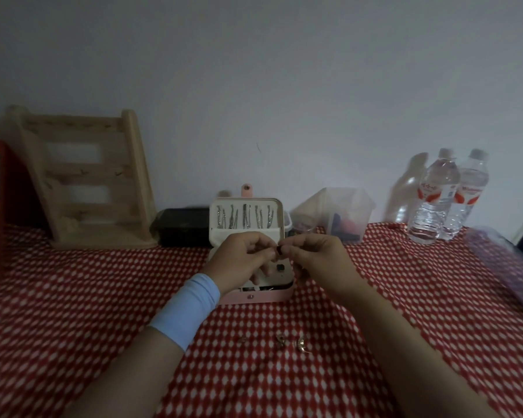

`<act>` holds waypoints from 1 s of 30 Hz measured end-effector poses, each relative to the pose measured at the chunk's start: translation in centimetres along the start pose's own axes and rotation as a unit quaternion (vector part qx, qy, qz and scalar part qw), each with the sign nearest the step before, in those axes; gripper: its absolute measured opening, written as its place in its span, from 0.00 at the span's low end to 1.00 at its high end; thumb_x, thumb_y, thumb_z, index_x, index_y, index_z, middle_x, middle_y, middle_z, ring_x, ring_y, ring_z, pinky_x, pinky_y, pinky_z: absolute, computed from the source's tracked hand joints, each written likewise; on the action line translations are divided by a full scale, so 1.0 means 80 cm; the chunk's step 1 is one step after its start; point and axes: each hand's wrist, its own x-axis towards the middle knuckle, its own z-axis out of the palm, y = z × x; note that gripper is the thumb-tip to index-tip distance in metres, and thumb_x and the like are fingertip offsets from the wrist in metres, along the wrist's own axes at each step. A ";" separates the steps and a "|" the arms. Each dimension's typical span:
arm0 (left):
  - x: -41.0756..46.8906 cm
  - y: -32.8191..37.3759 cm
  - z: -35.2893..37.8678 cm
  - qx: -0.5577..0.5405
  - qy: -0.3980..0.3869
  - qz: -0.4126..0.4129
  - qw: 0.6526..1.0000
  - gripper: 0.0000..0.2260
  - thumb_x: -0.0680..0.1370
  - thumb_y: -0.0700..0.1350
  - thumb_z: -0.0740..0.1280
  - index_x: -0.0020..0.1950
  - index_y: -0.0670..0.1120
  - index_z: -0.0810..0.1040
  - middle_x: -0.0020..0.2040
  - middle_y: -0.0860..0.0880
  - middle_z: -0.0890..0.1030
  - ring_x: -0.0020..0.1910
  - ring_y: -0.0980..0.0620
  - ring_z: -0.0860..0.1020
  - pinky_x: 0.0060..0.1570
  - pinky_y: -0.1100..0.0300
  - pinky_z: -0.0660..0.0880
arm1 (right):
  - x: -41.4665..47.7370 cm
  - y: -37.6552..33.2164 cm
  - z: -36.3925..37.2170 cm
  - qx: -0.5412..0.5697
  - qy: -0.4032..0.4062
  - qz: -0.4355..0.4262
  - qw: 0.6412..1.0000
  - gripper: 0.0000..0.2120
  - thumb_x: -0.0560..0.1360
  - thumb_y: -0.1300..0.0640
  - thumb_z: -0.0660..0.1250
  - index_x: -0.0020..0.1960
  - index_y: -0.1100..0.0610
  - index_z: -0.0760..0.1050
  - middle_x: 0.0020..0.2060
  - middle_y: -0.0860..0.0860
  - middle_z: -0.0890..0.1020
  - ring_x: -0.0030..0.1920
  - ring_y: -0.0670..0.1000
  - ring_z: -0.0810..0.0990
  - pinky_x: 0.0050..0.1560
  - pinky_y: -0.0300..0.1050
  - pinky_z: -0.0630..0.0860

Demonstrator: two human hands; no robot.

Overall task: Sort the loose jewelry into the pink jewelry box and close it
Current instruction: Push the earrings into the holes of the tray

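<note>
Surface: table under a red cloth (pixel 103 297) with white diamonds, plain pale wall (pixel 284 70) behind, light is dim.
Pink jewelry box (pixel 254 297): centre of the cloth, open, lid (pixel 242 235) standing upright on its 12 o'clock side.
Chains (pixel 243 217): silver, hung in a row inside the lid.
Left hand (pixel 239 254): forearm enters from 7 o'clock with a light-blue wristband (pixel 187 309) on the wrist. The hand is raised over the open tray with fingers curled, thumb and forefinger tips clamped on the small dark piece (pixel 279 251).
Right hand (pixel 317 257): bare forearm enters from 5 o'clock. Knuckles are up and fingers curled, tips pinching the same piece from the 3 o'clock side.
Small dark piece: held between both hands' fingertips, above the tray, just under the lid's lower edge. Too small to identify.
Tray: mostly hidden by the hands.
Loose jewelry (pixel 280 339): three small gold-tone bits on the cloth at the box's 6 o'clock, in a row, apart from each other, between the forearms.
Wooden stand (pixel 82 182): box's 10 o'clock, against the wall.
Black case (pixel 184 226): just beside the lid at 9 o'clock.
Clear tub (pixel 335 212): 2 o'clock of the box.
Water bottles (pixel 438 194): two, upright, side by side, further out at 2 o'clock.
</note>
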 end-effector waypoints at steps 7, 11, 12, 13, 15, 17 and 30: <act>0.004 -0.009 0.002 0.080 0.023 0.058 0.995 0.07 0.76 0.38 0.71 0.42 0.51 0.81 0.38 0.50 0.83 0.38 0.53 0.81 0.32 0.68 0.73 | -0.006 -0.004 -0.001 -0.059 0.003 0.003 0.998 0.06 0.74 0.62 0.74 0.51 0.61 0.85 0.36 0.52 0.87 0.29 0.50 0.79 0.34 0.45 0.80; 0.008 -0.021 -0.004 0.192 0.010 0.100 0.976 0.03 0.75 0.43 0.72 0.47 0.50 0.84 0.44 0.55 0.83 0.45 0.60 0.79 0.47 0.67 0.75 | -0.009 -0.005 -0.005 -0.204 -0.034 -0.026 0.978 0.07 0.76 0.62 0.73 0.54 0.57 0.85 0.42 0.45 0.86 0.38 0.38 0.83 0.40 0.30 0.77; 0.010 -0.023 -0.006 0.215 0.011 0.112 0.970 0.03 0.76 0.44 0.72 0.47 0.51 0.84 0.46 0.56 0.83 0.46 0.61 0.78 0.48 0.68 0.74 | -0.010 -0.005 -0.006 -0.261 -0.048 -0.029 0.964 0.08 0.76 0.60 0.72 0.55 0.55 0.84 0.45 0.44 0.86 0.42 0.35 0.82 0.42 0.28 0.76; 0.011 -0.025 -0.007 0.228 0.014 0.124 0.966 0.03 0.76 0.45 0.72 0.48 0.52 0.84 0.47 0.56 0.82 0.46 0.61 0.77 0.49 0.68 0.73 | -0.010 -0.005 -0.007 -0.307 -0.063 -0.029 0.949 0.09 0.76 0.60 0.72 0.55 0.54 0.84 0.48 0.43 0.85 0.44 0.32 0.80 0.44 0.26 0.75; 0.013 -0.028 -0.009 0.239 0.016 0.145 0.960 0.04 0.76 0.45 0.72 0.47 0.53 0.83 0.49 0.56 0.80 0.47 0.61 0.76 0.49 0.69 0.72 | -0.008 -0.005 -0.009 -0.356 -0.080 -0.031 0.930 0.09 0.77 0.59 0.72 0.57 0.52 0.83 0.50 0.43 0.85 0.45 0.29 0.78 0.44 0.24 0.73; 0.013 -0.032 -0.010 0.241 0.002 0.161 0.957 0.06 0.76 0.44 0.72 0.47 0.55 0.82 0.49 0.57 0.79 0.47 0.61 0.76 0.49 0.72 0.70 | -0.008 -0.005 -0.010 -0.376 -0.084 -0.036 0.922 0.10 0.76 0.58 0.72 0.57 0.51 0.83 0.50 0.42 0.85 0.45 0.29 0.78 0.43 0.24 0.73; 0.021 -0.044 -0.024 0.335 -0.034 0.176 0.925 0.07 0.75 0.47 0.72 0.52 0.54 0.84 0.52 0.57 0.78 0.58 0.56 0.69 0.63 0.58 0.68 | -0.003 -0.001 -0.004 -0.437 -0.090 -0.057 0.893 0.11 0.78 0.57 0.70 0.59 0.50 0.83 0.56 0.45 0.84 0.47 0.38 0.78 0.46 0.22 0.71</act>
